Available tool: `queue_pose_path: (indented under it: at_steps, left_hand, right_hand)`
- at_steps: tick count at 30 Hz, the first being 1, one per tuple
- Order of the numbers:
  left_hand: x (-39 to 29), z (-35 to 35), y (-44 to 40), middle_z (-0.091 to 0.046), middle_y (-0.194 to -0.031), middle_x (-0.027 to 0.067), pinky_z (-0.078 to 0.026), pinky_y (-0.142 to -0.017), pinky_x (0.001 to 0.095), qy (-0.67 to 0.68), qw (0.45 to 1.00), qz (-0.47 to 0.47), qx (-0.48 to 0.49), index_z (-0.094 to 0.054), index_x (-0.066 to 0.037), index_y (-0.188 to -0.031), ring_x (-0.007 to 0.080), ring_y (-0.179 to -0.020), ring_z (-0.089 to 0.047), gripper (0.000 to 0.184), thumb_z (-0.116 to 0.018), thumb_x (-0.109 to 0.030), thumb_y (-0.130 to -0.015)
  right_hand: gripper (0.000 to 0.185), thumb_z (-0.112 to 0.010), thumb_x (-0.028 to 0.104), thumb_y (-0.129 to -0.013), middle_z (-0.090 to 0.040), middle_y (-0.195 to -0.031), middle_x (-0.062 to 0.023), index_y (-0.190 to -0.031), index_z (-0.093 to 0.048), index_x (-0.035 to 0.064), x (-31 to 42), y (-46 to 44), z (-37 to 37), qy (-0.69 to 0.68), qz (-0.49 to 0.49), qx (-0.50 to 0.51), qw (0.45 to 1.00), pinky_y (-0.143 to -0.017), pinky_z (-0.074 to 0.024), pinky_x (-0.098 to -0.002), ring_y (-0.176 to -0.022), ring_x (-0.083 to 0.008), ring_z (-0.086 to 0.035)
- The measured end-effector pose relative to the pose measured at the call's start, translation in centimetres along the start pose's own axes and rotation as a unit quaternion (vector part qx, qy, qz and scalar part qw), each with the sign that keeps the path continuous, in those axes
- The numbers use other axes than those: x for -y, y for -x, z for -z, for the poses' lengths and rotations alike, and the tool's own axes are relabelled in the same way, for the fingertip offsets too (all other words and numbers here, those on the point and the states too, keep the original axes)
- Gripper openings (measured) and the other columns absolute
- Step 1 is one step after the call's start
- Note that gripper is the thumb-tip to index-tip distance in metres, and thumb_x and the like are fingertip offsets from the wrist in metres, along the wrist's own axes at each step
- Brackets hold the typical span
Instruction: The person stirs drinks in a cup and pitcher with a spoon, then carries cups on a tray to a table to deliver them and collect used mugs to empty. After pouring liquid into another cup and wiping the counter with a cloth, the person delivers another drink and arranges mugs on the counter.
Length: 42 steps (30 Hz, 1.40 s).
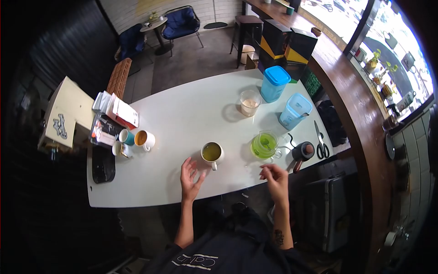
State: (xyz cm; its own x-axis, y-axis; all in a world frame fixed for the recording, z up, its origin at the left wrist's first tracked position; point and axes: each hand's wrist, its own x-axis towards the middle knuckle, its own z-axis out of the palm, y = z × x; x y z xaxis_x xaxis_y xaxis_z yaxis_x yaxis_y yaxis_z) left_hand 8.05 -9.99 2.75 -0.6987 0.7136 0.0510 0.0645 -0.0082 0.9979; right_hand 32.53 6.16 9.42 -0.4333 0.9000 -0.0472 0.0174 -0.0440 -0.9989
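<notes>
A white mug [216,166] of dark yellow-green liquid stands upright on the table. My left hand [190,179] hovers just left of it, open, thumb and fingers apart, holding nothing. Farther right, my right hand [276,181] is raised over the table's front edge, fingers curled in towards the thumb, with nothing visible in them. Just beyond it sits a clear glass pitcher [264,145] of bright green liquid, apart from the fingers. A dark handheld device with a brown handle [303,153] lies right of the pitcher. Black-handled scissors [321,148] rest near the right edge.
On the white table [182,114], a blue-lidded container [275,84], an open blue container [295,112] and a clear cup [250,104] stand at the back right. Several cups, including an orange-filled mug [145,140], are at left beside a black tray [103,165].
</notes>
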Motion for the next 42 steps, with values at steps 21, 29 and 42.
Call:
queue_pose_path:
  at_steps: [21, 29, 42]
  left_hand:
    - [5.0, 2.3, 34.3, -0.065, -0.093, 0.0058, -0.049, -0.097, 0.0377, 0.503, 0.713, 0.075, -0.483, -0.063, -0.007, -0.112, 0.0186, -0.096, -0.062, 0.045, -0.051, -0.049, -0.098]
    - [10.4, 1.0, 62.1, -0.056, -0.130, 0.0124, -0.044, -0.100, 0.0401, 0.548, 0.353, -0.127, -0.748, -0.051, -0.011, -0.130, 0.0252, -0.118, -0.055, 0.047, -0.053, -0.044, -0.096]
    - [11.9, -14.6, 75.1, -0.061, -0.117, 0.0070, -0.043, -0.095, 0.0382, 0.517, 0.090, -0.160, -0.836, -0.055, -0.016, -0.119, 0.0212, -0.109, -0.059, 0.035, -0.056, -0.038, -0.092]
  right_hand:
    - [0.025, -0.052, 0.014, -0.101, -0.065, -0.077, -0.0059, -0.099, -0.066, -0.0061, -6.9, 14.5, -15.5, 0.031, -0.121, 0.643, 0.756, -0.068, -0.0489, -0.0265, -0.068, -0.0111, -0.059]
    - [0.026, -0.052, 0.018, -0.102, -0.066, -0.086, -0.0073, -0.108, -0.064, -0.0033, -12.4, 37.7, -21.8, 0.136, -0.182, 0.863, 0.452, -0.072, -0.0541, -0.0268, -0.076, -0.0137, -0.064]
    - [0.036, -0.060, 0.009, -0.095, -0.062, -0.112, -0.0104, -0.129, -0.048, 0.0060, -29.8, 61.5, -11.5, 0.345, -0.434, 0.780, 0.289, -0.091, -0.0505, -0.0502, -0.101, -0.0295, -0.061]
